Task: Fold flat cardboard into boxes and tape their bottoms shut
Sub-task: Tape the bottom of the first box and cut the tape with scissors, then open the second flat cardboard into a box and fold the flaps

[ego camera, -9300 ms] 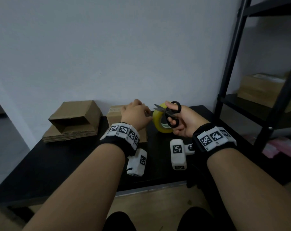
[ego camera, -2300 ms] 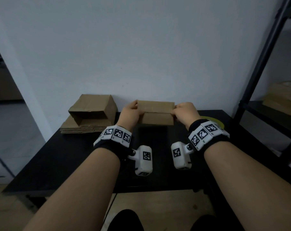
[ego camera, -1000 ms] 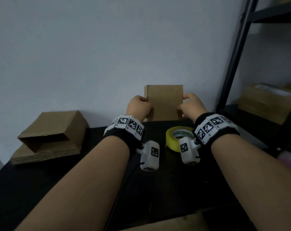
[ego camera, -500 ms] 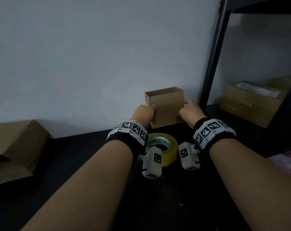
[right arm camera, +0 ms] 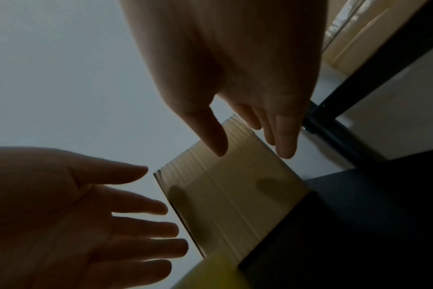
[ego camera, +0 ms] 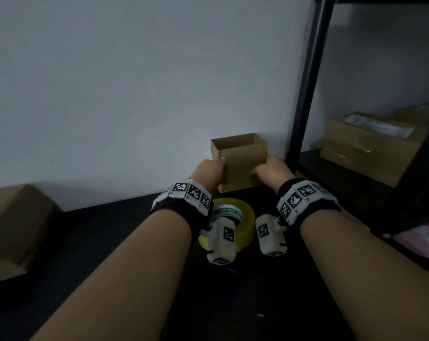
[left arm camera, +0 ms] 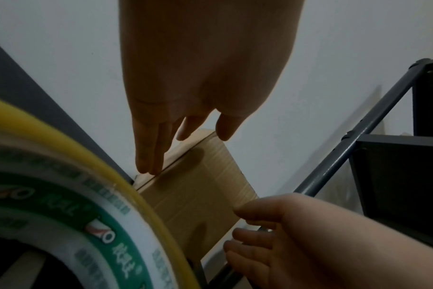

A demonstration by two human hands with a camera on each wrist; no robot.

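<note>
A small brown cardboard box (ego camera: 243, 166) stands upright with its top open on the black table (ego camera: 110, 242), against the wall near the rack post. My left hand (ego camera: 211, 168) is at its left side and my right hand (ego camera: 270, 168) at its right side. In the right wrist view the left hand (right arm camera: 111, 215) has straight, spread fingers a small gap from the box (right arm camera: 235, 195), and the right hand (right arm camera: 253, 153) straddles its top corner with straight fingers. In the left wrist view the left hand (left arm camera: 183, 136) points along the box (left arm camera: 205, 187). Neither hand grips it.
A yellow tape roll (ego camera: 243, 217) lies flat just under my wrists. A stack of flat cardboard with one opened piece (ego camera: 11, 230) sits at the far left. A black rack post (ego camera: 304, 94) rises right of the box, with cartons (ego camera: 371, 148) on its shelf.
A second ago both hands held the box up above the table. Now it stands at the back right by the wall, and the fingers have straightened off its sides.
</note>
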